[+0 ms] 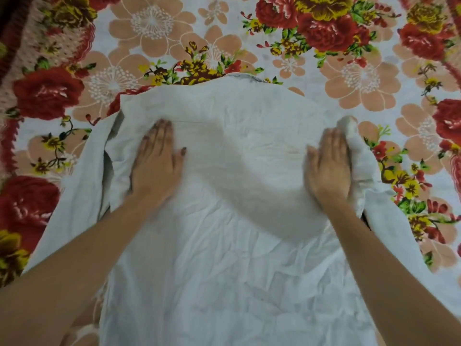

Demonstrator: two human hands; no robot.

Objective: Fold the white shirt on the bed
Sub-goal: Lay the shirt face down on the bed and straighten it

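The white shirt [232,221] lies spread, wrinkled, across the floral bed [361,78]. Further up it, the left hand [157,166] presses flat, its grip apart, fingers spread. The right hand [329,171] also lies flat and open, beside a bunched sleeve [354,151]. Smoothing is best done outward from the middle, flattening creases before any fold.

We see the white shirt [239,221] as thin matt woven cloth, heavily creased all over. The bedsheet [361,78] under it looks like smoother printed floral fabric, slightly sheeny.
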